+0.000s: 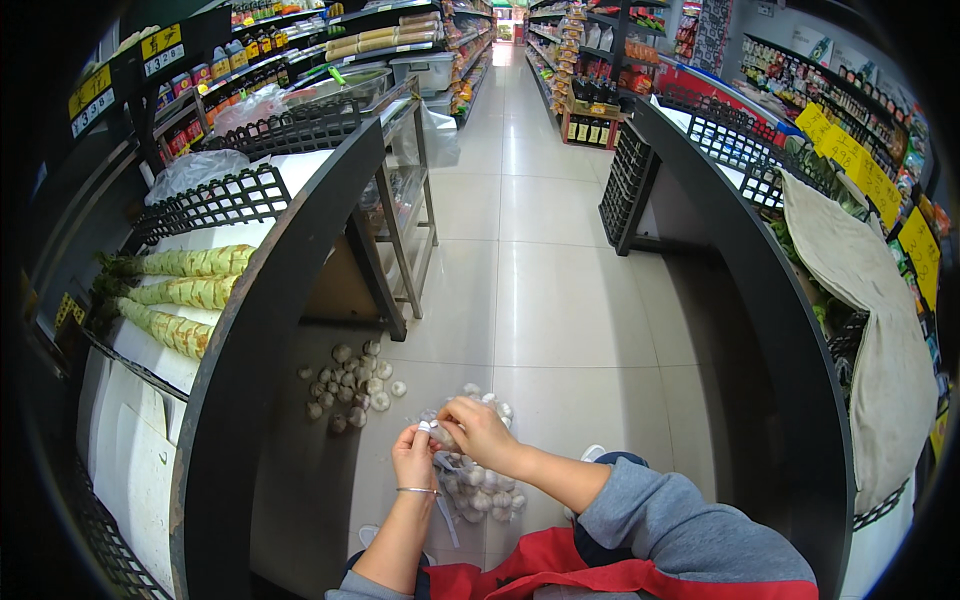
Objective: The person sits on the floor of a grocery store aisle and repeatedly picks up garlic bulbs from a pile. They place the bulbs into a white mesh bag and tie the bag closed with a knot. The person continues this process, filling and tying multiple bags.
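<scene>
Low over the aisle floor, my left hand (415, 459) and my right hand (480, 433) meet, fingertips close together. Pinched between them is a garlic bulb (444, 438), partly covered by the fingers. Something white, tape or skin, shows at the left thumb tip. Beneath the hands a clear plastic bag of garlic bulbs (484, 491) rests on the tiles; my right hand and forearm hide part of it. A white strip (448, 519) trails beside the bag. Farther left, a loose pile of garlic bulbs (351, 384) lies on the floor.
Black-edged produce stands (270, 300) (757, 247) flank me. Peeled-looking stem lettuce (187, 289) lies on the left one; a beige cloth (877, 300) drapes the right one. A metal rack (409, 202) stands ahead left. The tiled aisle (551, 300) runs forward between shop shelves.
</scene>
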The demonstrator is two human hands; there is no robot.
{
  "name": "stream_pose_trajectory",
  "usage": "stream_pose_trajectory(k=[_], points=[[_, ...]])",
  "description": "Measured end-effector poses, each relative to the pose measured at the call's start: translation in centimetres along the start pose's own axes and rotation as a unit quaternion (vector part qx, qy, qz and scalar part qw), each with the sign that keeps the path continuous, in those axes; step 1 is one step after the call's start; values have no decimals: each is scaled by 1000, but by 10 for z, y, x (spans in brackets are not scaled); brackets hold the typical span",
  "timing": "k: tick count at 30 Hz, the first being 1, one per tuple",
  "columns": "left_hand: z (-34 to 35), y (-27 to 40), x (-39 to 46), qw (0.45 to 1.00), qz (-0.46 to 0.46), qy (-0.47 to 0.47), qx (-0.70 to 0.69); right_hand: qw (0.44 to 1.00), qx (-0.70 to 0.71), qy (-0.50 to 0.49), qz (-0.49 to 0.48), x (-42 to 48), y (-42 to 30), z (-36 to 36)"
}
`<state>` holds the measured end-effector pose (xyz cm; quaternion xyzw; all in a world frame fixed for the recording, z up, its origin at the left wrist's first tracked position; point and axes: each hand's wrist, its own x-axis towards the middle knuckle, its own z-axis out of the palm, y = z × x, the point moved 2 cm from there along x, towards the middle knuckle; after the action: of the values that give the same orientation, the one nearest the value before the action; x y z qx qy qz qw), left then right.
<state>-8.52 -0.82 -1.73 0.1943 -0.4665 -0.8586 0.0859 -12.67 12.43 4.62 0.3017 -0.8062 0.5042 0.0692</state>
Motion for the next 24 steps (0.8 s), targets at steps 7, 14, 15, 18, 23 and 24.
stream_pose_trajectory(k=[7, 14, 15, 18, 23, 24], points=[[-16, -15, 2, 995, -29, 69, -72, 998, -28, -32, -47, -8, -3, 10], [-1, -27, -11, 996, -34, 75, -46, 997, -63, -33, -17, -14, 7, 21], [1, -27, -12, 996, -34, 74, -49, 997, -63, -32, -10, -15, 8, 21], [1, -26, -13, 997, -28, 58, -40, 998, -66, -1, -12, -15, 4, 18], [1, -10, -12, 997, 20, 58, 38, 997, 55, 36, 44, -8, 5, 22], [1, -13, -12, 995, 23, 60, 72, 993, 85, 45, 72, -13, 13, 24]])
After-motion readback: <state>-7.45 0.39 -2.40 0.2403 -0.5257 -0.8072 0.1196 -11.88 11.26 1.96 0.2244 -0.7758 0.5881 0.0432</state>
